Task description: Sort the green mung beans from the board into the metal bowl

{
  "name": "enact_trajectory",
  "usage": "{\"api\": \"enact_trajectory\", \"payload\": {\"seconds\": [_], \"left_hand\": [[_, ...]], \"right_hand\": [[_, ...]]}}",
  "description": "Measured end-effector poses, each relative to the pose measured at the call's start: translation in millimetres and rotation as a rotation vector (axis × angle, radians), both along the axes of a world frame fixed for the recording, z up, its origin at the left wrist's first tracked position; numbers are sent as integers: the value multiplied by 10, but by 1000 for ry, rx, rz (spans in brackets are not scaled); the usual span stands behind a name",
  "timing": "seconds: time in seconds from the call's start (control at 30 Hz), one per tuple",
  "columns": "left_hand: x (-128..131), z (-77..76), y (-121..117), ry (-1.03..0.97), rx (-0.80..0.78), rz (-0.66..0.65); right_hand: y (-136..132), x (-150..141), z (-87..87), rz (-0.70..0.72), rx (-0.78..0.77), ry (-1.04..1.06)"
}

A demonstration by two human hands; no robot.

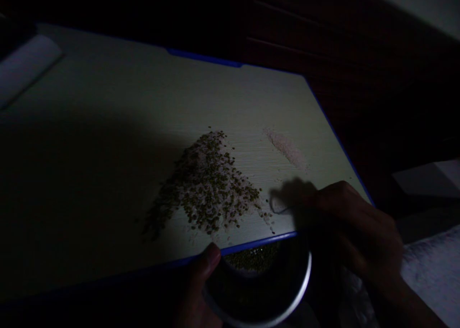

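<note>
In the dim light, a pile of green mung beans [215, 184] mixed with pale rice-like grains lies on the table. My right hand [359, 227] is closed over the table's front right edge, holding what looks like a spoon [278, 210], its thin rim just right of the pile. Most of it is lost in shadow. My left hand [204, 280] grips the left side of a metal bowl [304, 289], its thumb by the blue table edge. The bowl is below that edge, with green beans inside; its near part is dark.
A small streak of pale grains [286, 148] lies right of the pile. The folding-style table [125, 83] has blue edging. A white object [30, 64] rests at its far left. Dark furniture [287, 35] stands behind, and a pale box [427, 181] sits off to the right.
</note>
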State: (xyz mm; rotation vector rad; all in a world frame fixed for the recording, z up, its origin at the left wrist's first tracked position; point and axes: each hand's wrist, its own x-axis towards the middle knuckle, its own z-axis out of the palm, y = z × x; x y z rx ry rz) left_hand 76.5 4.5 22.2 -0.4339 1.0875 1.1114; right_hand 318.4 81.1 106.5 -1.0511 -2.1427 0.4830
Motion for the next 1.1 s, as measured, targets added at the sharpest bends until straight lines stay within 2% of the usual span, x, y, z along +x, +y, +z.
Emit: {"api": "enact_trajectory", "payload": {"seconds": [0.13,0.3,0.43,0.53,0.67,0.73,0.87,0.97,1.1], "left_hand": [[4,-11,-12,6,16,-12],[13,27,8,34,6,16],[3,5,-24,24,-15,-15],[-6,-31,-42,47,-27,-17],[15,-7,-8,53,2,-11],[31,37,19,37,1,9],[41,96,42,15,-49,38],[28,82,29,2,-60,32],[12,41,3,11,-33,19]], "right_hand": [[-47,18,2,119,-57,-8],[-80,-24,-1,138,-54,-48],[-91,-54,-9,140,-36,-18],[-96,-56,-24,83,-14,-26],[-78,-14,-42,-128,17,-86],[-57,12,-44,-190,30,-104],[-14,10,-29,-69,22,-55],[-1,-28,-4,33,6,-65],[-16,-42,23,53,1,-36]]}}
